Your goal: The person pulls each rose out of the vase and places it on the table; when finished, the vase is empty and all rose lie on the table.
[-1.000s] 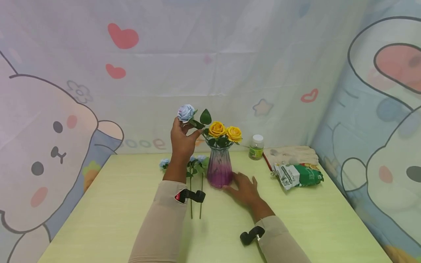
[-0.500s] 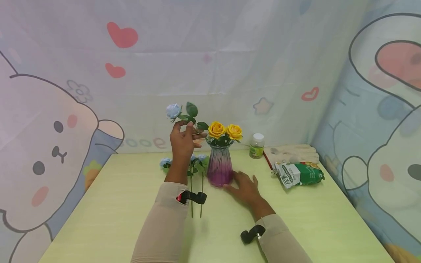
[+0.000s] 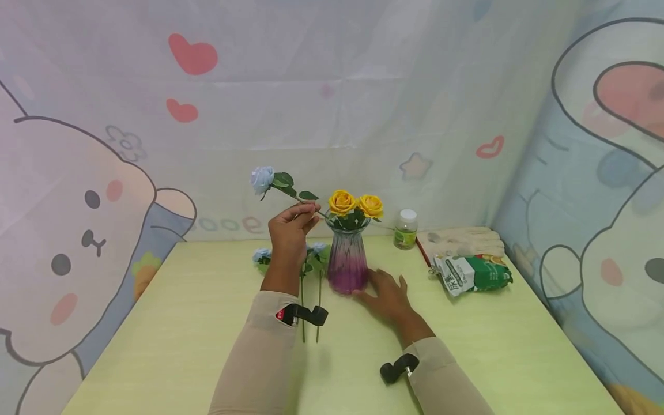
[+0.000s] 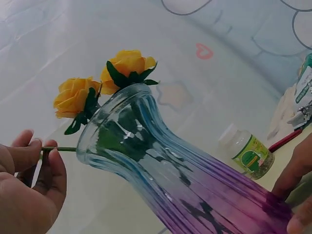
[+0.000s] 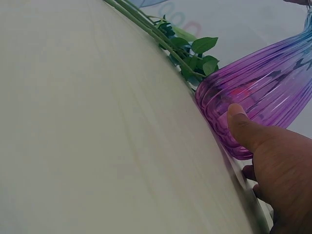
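My left hand (image 3: pixel 288 237) pinches the stem (image 4: pixel 61 148) of a pale blue artificial rose (image 3: pixel 262 180) between thumb and fingers. The stem slants from the bloom at upper left down to the vase's rim. A ribbed glass vase (image 3: pixel 347 262), clear blue-grey above and purple below, stands upright on the table. Two yellow roses (image 3: pixel 343 203) are in it, their blooms above the rim. My right hand (image 3: pixel 388 297) holds the vase's base at its right side; its thumb (image 5: pixel 242 122) lies on the purple glass, and the fingers are partly hidden.
More blue roses (image 3: pixel 261 255) lie on the table left of the vase, their stems (image 3: pixel 318 311) toward me. To the right are a white-capped jar (image 3: pixel 405 230), pale gloves (image 3: pixel 461 240), a red stick (image 3: pixel 422 253) and a green-and-white packet (image 3: pixel 474 274).
The blue rose's bloom has swung left, and its stem has become visible. My left hand has shifted its hold from near the bloom down to the stem. The right hand and vase stay put.
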